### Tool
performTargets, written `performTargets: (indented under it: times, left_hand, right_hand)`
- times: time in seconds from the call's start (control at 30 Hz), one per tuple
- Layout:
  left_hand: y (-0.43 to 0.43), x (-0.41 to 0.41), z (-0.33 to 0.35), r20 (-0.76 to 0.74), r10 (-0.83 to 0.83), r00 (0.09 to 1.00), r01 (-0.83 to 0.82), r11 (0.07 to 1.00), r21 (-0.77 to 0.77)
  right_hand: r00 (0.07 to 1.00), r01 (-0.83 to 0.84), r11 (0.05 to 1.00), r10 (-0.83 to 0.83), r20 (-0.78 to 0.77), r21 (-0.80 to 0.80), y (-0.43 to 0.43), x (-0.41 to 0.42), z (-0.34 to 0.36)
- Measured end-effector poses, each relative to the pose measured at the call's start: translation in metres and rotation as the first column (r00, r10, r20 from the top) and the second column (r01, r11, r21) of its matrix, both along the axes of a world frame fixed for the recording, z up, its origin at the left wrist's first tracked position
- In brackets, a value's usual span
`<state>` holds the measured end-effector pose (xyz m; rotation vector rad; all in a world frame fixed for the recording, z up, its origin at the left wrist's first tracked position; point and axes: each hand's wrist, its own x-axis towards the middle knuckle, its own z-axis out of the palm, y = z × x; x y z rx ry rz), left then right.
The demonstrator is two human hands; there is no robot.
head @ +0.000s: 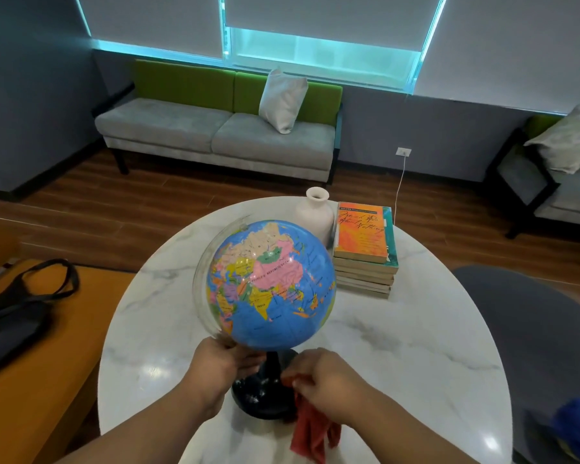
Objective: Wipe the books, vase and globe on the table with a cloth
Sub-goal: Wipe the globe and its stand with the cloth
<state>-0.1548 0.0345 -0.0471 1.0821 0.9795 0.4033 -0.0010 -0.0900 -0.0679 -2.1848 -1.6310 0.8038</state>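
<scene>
- A black bag (21, 313) with looped straps lies on an orange-brown wooden surface (47, 380) at the far left, just beside the tabletop.
- Behind, a grey sofa (215, 135) with green back cushions stands under a window with lowered blinds; a pale pillow (283, 100) leans upright on it. The floor (114, 209) is dark wood plank.
- The round tabletop (416, 346) is white marble-patterned and glossy, with light glare spots.
- The left hand (220, 366) grips the globe's stand just under the sphere, fingers (248, 358) wrapped closed around it.
- The globe (270, 286) stands near the front of the tabletop on a dark round base (262, 396), Asia facing the camera.
- The right hand (318, 383) holds a red cloth (312, 433) bunched in closed fingers, pressed against the base's right side; the rest of the cloth hangs down.
- A white vase (315, 216) stands upright behind the globe, next to a stack of books (365, 252) topped by an orange cover.
- A white cable (399, 185) drops from a wall socket behind the books.
- A second sofa (549, 182) with a pillow sits at right.
</scene>
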Motion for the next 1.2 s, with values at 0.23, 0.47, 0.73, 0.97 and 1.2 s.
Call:
performTargets:
  times: [0.23,0.47,0.73,0.97,1.2]
  left_hand:
    - [-0.003,0.004,0.0,0.011,0.045,0.999,-0.045,0.999,0.001]
    - [-0.005,0.006,-0.003,0.033,0.074,0.997,-0.073,0.997,-0.021]
    - [-0.004,0.007,-0.009,0.061,0.139,0.988,-0.138,0.99,-0.018]
    - [-0.011,0.011,-0.018,0.039,0.197,0.98,-0.198,0.98,0.03]
    - [-0.009,0.005,-0.017,-0.394,-0.273,0.878,0.443,0.777,0.447]
  right_hand:
    - [0.998,-0.06,0.997,0.058,0.034,0.046,-0.011,-0.016,-0.003]
    - [0.986,0.164,0.985,-0.165,0.018,0.057,-0.023,-0.003,0.0]
    - [0.996,0.092,0.996,-0.092,0.023,0.006,-0.029,-0.005,-0.005]
    - [0.855,0.466,0.871,-0.398,-0.333,0.156,-0.016,-0.002,0.028]
    - [0.741,0.567,0.82,-0.467,-0.483,0.077,-0.018,0.004,0.043]
